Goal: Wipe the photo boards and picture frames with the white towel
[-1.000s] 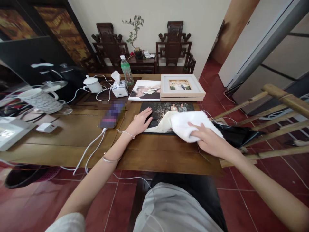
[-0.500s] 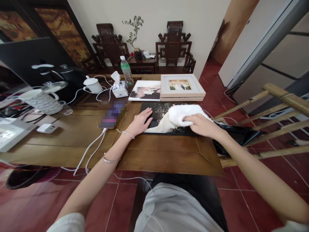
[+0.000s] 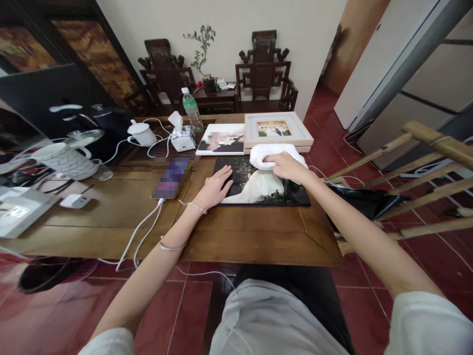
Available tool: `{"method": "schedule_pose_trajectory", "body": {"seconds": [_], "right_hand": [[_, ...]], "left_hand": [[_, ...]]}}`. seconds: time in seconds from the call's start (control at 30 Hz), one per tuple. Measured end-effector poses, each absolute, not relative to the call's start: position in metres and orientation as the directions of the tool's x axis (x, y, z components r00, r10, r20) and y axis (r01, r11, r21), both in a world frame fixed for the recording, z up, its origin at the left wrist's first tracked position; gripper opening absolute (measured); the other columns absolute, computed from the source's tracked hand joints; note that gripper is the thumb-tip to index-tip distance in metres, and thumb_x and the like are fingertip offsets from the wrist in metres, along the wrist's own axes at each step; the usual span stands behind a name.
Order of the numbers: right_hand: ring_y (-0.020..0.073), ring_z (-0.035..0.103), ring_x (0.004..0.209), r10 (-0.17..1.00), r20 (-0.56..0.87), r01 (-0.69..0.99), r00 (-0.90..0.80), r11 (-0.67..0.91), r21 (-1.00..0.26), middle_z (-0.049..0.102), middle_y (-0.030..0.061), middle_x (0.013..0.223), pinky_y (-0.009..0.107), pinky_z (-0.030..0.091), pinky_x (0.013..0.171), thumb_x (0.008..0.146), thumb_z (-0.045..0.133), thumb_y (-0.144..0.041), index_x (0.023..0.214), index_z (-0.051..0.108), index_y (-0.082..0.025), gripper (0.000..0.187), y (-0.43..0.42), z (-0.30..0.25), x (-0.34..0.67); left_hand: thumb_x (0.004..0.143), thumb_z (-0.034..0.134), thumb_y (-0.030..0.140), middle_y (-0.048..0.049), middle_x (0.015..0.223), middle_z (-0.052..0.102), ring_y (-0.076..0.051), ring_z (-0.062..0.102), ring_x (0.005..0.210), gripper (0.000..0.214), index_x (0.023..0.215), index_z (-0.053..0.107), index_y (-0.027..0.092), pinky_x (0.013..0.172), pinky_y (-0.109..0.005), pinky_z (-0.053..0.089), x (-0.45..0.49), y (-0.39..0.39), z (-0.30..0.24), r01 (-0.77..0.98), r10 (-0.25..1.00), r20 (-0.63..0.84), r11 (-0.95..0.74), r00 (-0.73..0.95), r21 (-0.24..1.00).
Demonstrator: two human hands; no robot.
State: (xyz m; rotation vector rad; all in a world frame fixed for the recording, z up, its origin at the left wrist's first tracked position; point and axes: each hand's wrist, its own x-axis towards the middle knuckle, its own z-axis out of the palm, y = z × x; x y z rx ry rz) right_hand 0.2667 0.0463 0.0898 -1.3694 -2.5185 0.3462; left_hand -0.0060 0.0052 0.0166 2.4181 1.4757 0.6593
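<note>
A dark photo panel (image 3: 264, 190) showing a white gown lies flat on the wooden table in front of me. My left hand (image 3: 219, 187) rests on its left edge, fingers stretched out. My right hand (image 3: 286, 166) grips a bunched white cloth (image 3: 273, 152), which covers the panel's far right part. Behind the panel, a smaller white-edged photo print (image 3: 221, 139) lies beside a pale picture frame (image 3: 278, 130), which sits on top of another frame or box. The cloth reaches close to the front of that frame.
Left of the panel lies a phone (image 3: 172, 178) with a white charging cable. A tissue box (image 3: 183, 139), a green-labelled bottle (image 3: 192, 111), a lidded white cup (image 3: 142, 134) and a patterned mug (image 3: 62, 159) stand farther back. A wooden chair-like rack (image 3: 436, 143) is at the right.
My right hand has slid the cloth away from me and slightly left over the panel, uncovering its lower right corner. My left hand stays in place on the left edge.
</note>
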Motion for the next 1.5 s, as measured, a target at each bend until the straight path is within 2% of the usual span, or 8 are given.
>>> {"method": "schedule_pose_trajectory", "body": {"seconds": [0.13,0.3,0.47,0.7,0.83,0.97,1.33,1.5], "right_hand": [[0.0279,0.062,0.118,0.83,0.081,0.777,-0.552,0.547,-0.312,0.07,0.0105,0.123,0.04,0.043,0.102,0.07,0.04,0.002,0.118,0.071,-0.018,0.061,0.009,0.084,0.266],[0.0326,0.036,0.144,0.776,0.027,0.732,-0.63,0.605,-0.315,0.062,0.0142,0.135,0.066,0.026,0.112,0.068,0.037,0.004,0.124,0.067,-0.019,0.068,-0.058,0.078,0.269],[0.0319,0.03,0.147,0.733,-0.054,0.685,-0.678,0.604,-0.407,0.06,0.0135,0.138,0.071,0.022,0.112,0.066,0.037,0.004,0.129,0.065,-0.023,0.074,-0.106,0.083,0.265],[0.032,0.04,0.142,0.744,-0.019,0.693,-0.668,0.613,-0.38,0.065,0.0108,0.133,0.066,0.027,0.111,0.068,0.038,0.004,0.125,0.067,-0.023,0.07,-0.078,0.086,0.252],[0.0285,0.06,0.121,0.792,-0.001,0.737,-0.61,0.567,-0.369,0.07,0.0093,0.124,0.045,0.042,0.104,0.071,0.041,0.002,0.121,0.071,-0.022,0.063,-0.028,0.09,0.241],[0.0272,0.064,0.112,0.825,0.02,0.761,-0.565,0.53,-0.374,0.07,0.0104,0.125,0.034,0.047,0.095,0.074,0.044,-0.001,0.123,0.071,-0.02,0.059,0.023,0.097,0.228],[0.0281,0.063,0.113,0.839,0.042,0.782,-0.543,0.523,-0.339,0.07,0.0109,0.124,0.035,0.045,0.097,0.075,0.044,0.0,0.121,0.071,-0.018,0.057,0.03,0.098,0.218],[0.0318,0.051,0.131,0.8,-0.008,0.76,-0.601,0.568,-0.316,0.066,0.0141,0.129,0.054,0.035,0.109,0.073,0.04,0.002,0.126,0.067,-0.02,0.063,-0.038,0.087,0.233]], "left_hand": [[0.098,0.038,0.035,-0.0158,0.155,0.041,-0.026,0.034,0.147,0.05,0.141,0.05,0.011,0.119,-0.05,0.031,-0.004,0.005,0.016,0.785,0.888,0.253,-0.458,0.383,0.417],[0.099,0.038,0.035,-0.016,0.154,0.042,-0.026,0.035,0.146,0.051,0.14,0.051,0.01,0.118,-0.05,0.031,-0.003,0.004,0.015,0.788,0.89,0.259,-0.453,0.375,0.417],[0.098,0.037,0.035,-0.0157,0.154,0.043,-0.026,0.035,0.146,0.051,0.14,0.051,0.009,0.119,-0.05,0.031,-0.003,0.005,0.014,0.79,0.889,0.266,-0.454,0.373,0.412],[0.098,0.039,0.035,-0.0154,0.153,0.044,-0.026,0.036,0.146,0.049,0.14,0.052,0.012,0.118,-0.05,0.032,-0.004,0.006,0.013,0.781,0.881,0.28,-0.468,0.38,0.413],[0.098,0.04,0.034,-0.0169,0.153,0.044,-0.027,0.036,0.146,0.049,0.14,0.051,0.011,0.118,-0.051,0.032,-0.004,0.006,0.014,0.778,0.882,0.275,-0.467,0.382,0.421],[0.098,0.04,0.033,-0.0167,0.153,0.043,-0.027,0.035,0.146,0.049,0.14,0.051,0.011,0.118,-0.052,0.032,-0.004,0.006,0.015,0.777,0.887,0.265,-0.46,0.378,0.431],[0.1,0.033,0.033,-0.0154,0.155,0.042,-0.024,0.033,0.147,0.048,0.139,0.05,0.011,0.118,-0.051,0.03,-0.001,0.002,0.017,0.785,0.903,0.251,-0.428,0.348,0.449],[0.101,0.03,0.03,-0.0158,0.156,0.04,-0.023,0.032,0.148,0.048,0.143,0.046,0.011,0.118,-0.052,0.031,0.0,0.002,0.017,0.793,0.909,0.242,-0.415,0.339,0.446]]}}
